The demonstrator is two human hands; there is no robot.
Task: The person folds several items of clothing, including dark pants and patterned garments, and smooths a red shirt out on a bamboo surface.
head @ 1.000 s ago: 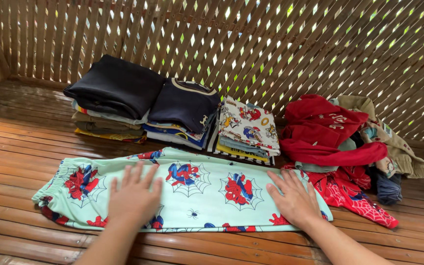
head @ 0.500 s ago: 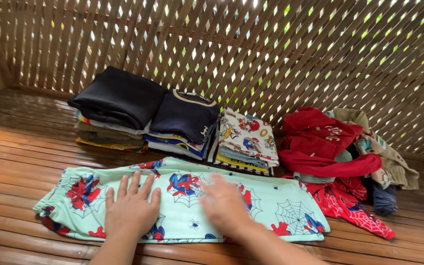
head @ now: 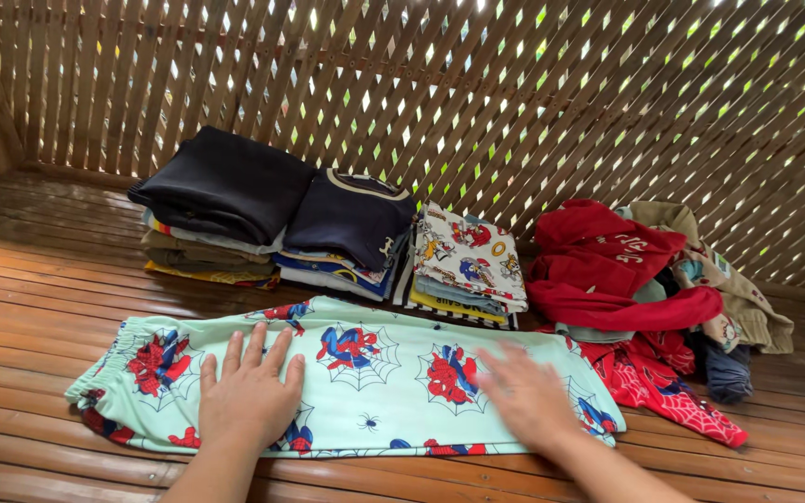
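Bamboo slat floor [head: 39, 279]: mint-green printed cotton pants [head: 375, 373] laid out, left hand [head: 249, 391] flat, fingers spread; right hand [head: 524, 396] at 3 o'clock, blurry, probably flat too.

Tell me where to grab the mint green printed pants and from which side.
Pinch the leg hems at the right end, coming from the right. The pants lie flat and lengthwise on the slat floor, the left hand pins the waistband half, and the right hand is already nearest.

Daylight through lattice; right hand [head: 525, 396] blurred
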